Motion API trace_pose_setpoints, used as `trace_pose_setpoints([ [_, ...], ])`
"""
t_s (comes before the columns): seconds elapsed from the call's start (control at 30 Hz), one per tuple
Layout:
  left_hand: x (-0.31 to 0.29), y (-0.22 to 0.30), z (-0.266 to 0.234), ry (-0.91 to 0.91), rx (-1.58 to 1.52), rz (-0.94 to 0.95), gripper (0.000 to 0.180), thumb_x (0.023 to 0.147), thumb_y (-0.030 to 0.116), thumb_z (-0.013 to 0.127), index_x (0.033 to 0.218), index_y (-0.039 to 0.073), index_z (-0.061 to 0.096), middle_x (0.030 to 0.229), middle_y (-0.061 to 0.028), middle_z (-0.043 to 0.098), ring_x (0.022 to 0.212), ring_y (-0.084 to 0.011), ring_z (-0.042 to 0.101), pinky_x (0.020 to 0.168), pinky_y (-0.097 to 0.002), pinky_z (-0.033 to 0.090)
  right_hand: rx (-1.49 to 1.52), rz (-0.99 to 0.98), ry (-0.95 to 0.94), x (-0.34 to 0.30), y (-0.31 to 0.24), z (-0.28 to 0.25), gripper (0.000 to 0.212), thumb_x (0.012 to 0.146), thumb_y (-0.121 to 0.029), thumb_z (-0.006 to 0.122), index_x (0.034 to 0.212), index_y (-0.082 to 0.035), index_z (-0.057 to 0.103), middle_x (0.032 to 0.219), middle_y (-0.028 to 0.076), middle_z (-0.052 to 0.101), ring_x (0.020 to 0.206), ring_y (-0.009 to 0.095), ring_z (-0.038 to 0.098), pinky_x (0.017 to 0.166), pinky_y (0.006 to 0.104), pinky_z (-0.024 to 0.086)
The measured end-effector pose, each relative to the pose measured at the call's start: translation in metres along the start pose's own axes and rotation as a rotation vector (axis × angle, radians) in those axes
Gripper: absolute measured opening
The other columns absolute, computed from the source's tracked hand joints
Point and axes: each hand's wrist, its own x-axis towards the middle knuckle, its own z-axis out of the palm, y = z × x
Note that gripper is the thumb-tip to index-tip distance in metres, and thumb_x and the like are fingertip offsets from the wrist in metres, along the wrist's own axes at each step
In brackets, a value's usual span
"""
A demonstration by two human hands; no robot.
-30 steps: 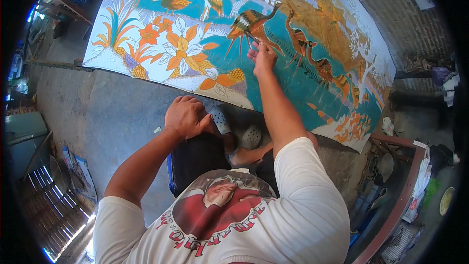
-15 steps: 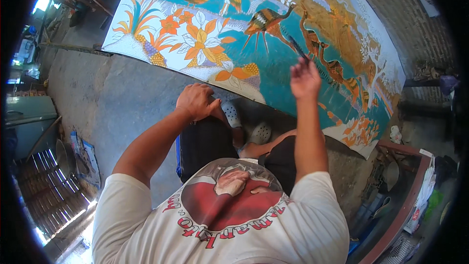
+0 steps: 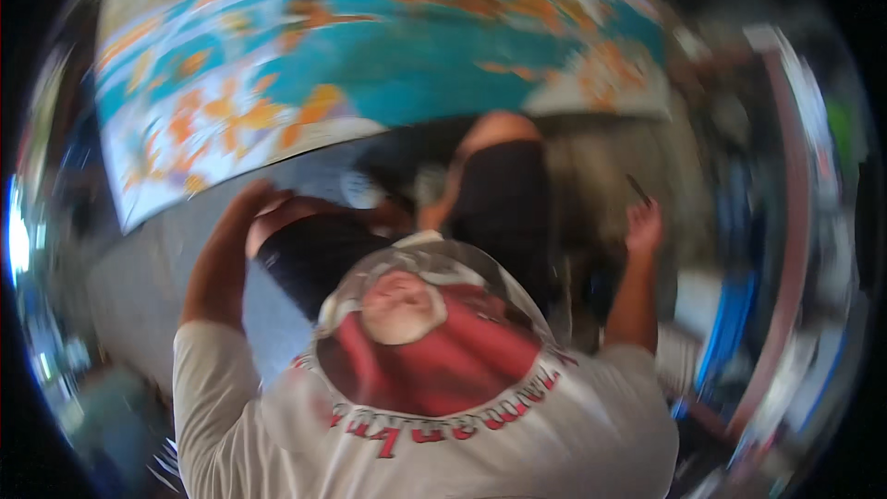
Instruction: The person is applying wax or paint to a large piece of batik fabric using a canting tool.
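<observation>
My right hand is off to the right of my knees, closed around a thin dark paintbrush that points up and away. It is apart from the painting. On my left knee rests my left hand, its fingers laid loosely over the knee and blurred, holding nothing that I can see. Beyond my knees stretches a large painting with teal water, brown-orange birds, and orange and white flowers. The whole picture is smeared by motion.
A reddish-brown wooden frame edge runs along the right side, with a blue object and blurred clutter inside it. Grey concrete floor lies at the left. A light clog shows between my legs.
My right hand has left the painting's surface with the paintbrush and moved right and nearer to me. My view has swung to the right. The left hand stays on the knee.
</observation>
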Motion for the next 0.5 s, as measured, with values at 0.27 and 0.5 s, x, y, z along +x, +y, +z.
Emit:
trace_pose_setpoints([
  [0.27,-0.004,0.017,-0.010,0.024,0.070,0.106,0.075,0.098,0.063,0.039,0.115,-0.004,0.069,0.119,-0.0333,0.064,0.118,-0.0457,0.060,0.101,-0.0500,0.043,-0.168,0.203,0.548,-0.080,0.062,-0.227,0.038,0.102,-0.022,0.053,0.134,-0.001,0.054,0.115,0.017,0.064,0.087,0.028,0.064,0.074,0.0437,0.060],
  [0.5,-0.006,0.046,-0.006,0.035,0.114,0.118,0.083,0.097,0.066,0.039,0.121,-0.009,0.064,0.125,-0.0338,0.061,0.123,-0.0455,0.056,0.105,-0.0474,0.042,-0.611,0.179,0.302,-0.067,0.185,-0.354,0.038,0.108,-0.020,0.036,0.143,-0.010,0.048,0.123,0.008,0.059,0.091,0.015,0.054,0.072,0.0355,0.044],
])
